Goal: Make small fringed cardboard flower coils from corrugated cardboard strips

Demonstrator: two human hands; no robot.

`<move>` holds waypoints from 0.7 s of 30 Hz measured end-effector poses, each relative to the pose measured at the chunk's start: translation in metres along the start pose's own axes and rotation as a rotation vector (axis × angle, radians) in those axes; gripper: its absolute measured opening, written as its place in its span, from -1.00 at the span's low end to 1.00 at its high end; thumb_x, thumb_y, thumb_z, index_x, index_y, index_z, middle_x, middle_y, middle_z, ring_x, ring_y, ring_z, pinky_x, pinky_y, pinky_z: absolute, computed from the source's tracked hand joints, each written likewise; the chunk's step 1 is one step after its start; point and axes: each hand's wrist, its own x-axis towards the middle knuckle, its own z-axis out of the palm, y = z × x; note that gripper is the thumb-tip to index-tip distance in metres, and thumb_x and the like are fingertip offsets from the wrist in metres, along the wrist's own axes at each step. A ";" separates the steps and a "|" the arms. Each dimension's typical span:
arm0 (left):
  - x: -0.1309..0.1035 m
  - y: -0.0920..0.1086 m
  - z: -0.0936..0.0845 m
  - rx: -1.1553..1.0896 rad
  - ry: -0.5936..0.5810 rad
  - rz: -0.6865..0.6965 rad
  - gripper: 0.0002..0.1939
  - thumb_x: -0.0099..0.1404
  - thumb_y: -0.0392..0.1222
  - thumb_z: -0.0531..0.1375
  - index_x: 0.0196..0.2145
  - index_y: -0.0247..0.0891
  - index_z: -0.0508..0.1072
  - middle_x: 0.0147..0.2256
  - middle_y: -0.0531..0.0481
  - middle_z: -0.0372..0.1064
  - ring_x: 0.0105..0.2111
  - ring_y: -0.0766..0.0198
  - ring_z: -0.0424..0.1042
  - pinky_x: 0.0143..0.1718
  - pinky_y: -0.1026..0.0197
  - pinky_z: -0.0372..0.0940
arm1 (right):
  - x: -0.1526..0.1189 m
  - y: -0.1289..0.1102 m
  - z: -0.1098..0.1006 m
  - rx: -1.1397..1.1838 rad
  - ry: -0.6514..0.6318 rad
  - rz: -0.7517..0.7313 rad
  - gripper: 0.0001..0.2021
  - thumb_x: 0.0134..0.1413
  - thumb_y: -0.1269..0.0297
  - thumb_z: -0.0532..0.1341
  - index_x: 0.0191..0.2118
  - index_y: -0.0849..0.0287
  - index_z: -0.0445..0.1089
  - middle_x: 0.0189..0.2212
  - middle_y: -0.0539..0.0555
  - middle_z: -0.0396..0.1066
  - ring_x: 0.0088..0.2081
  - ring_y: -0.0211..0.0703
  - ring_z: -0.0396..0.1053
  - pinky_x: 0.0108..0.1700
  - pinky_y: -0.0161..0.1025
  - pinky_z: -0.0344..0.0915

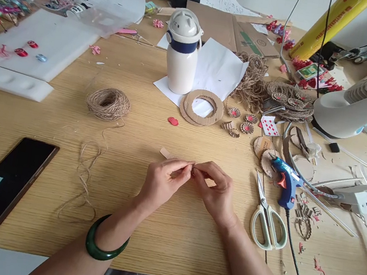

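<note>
My left hand [167, 177] and my right hand [214, 190] meet fingertip to fingertip over the middle of the wooden table. Both are closed in a pinch, and whatever lies between the fingers is too small and hidden to name. A short cardboard strip [166, 153] shows just behind my left hand. Further left is a ball of twine [108, 104], its loose strand [86, 173] trailing toward the front edge. White-handled scissors [269, 227] and a blue glue gun [288, 185] lie to the right of my right hand. Cardboard rings [219, 110] rest beyond my hands, with red discs [173, 121] nearby.
A white bottle [181, 62] stands behind the rings. A black phone [3, 182] lies at the left front. At the right are a white fan-like device [361, 104], a power strip [363, 196], cables and rolled cardboard flowers [247, 127].
</note>
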 end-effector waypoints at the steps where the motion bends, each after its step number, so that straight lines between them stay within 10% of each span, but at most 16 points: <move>1: 0.000 0.000 -0.001 -0.010 -0.008 -0.013 -0.82 0.33 -0.25 0.18 -0.29 -0.24 0.62 -0.31 -0.06 0.62 -0.36 0.24 0.57 -0.29 0.27 0.45 | 0.000 0.000 0.000 0.024 -0.002 0.027 -0.88 0.23 0.33 0.21 -0.28 0.10 0.51 -0.40 0.03 0.46 -0.38 -0.22 0.40 -0.33 -0.27 0.36; 21: 0.000 -0.004 0.000 0.318 0.040 0.234 -0.84 0.30 -0.33 0.15 -0.37 -0.24 0.53 -0.41 -0.04 0.60 -0.45 0.28 0.53 -0.36 0.28 0.39 | -0.002 0.002 0.004 0.070 -0.006 0.109 -0.91 0.20 0.32 0.22 -0.31 0.13 0.48 -0.40 0.03 0.45 -0.37 -0.22 0.39 -0.31 -0.28 0.36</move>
